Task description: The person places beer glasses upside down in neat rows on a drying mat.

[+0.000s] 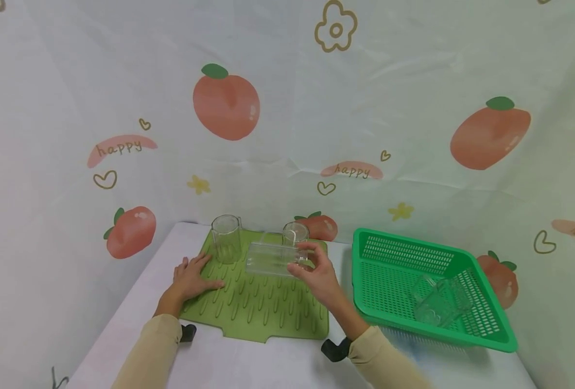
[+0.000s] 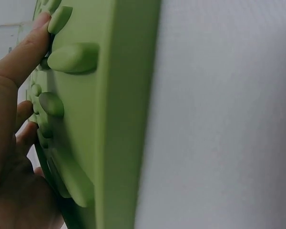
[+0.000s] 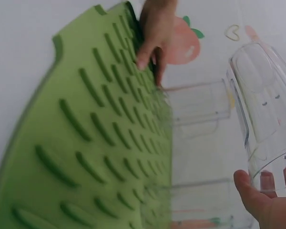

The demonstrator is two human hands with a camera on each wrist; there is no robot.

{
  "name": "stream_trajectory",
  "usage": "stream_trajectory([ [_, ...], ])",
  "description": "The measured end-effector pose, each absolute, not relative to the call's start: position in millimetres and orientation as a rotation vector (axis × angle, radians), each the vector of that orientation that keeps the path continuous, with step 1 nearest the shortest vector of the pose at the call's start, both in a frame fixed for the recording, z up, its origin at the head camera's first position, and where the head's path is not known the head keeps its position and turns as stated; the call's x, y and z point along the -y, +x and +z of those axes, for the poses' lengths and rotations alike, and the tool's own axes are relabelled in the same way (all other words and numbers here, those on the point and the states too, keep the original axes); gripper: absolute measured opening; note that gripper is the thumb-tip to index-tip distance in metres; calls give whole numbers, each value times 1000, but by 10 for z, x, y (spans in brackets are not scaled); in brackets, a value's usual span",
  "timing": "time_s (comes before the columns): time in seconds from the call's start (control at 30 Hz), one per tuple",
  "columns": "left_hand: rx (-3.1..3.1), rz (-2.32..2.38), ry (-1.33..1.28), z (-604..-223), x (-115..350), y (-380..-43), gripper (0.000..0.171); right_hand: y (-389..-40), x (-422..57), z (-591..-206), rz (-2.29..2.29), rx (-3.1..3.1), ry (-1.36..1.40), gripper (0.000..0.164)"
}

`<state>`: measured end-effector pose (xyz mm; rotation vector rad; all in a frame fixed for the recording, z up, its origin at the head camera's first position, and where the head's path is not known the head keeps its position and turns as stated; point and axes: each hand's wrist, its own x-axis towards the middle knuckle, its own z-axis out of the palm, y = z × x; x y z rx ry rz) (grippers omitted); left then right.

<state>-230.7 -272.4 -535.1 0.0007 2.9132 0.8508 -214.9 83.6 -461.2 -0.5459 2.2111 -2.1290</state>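
Note:
My right hand grips a clear mug by one end and holds it on its side over the green drying mat. In the right wrist view, the thumb and fingertips curl round the end of that mug, and its handle shows along one side. My left hand rests with spread fingers on the mat's left edge. Just beyond it, a clear mug stands at the mat's back left. Another clear mug stands at the back right, partly hidden behind the held one.
To the right of the mat sits a green plastic basket with slotted sides. Clear glassware lies inside it, toward its right end. A white cloth printed with peaches hangs close behind the table.

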Motion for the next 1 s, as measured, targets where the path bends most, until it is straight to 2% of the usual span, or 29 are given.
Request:
stream_trajectory([
  [0.63,-2912,815,22,-5355,2733,-2317,109,-2089,-440,-4946,-2061,-2173,-527,53],
  [1.0,-2908,840,33,-5348,2765,-2320,81,-2105,-202,-5093,-2017,-2203,-594,50],
])
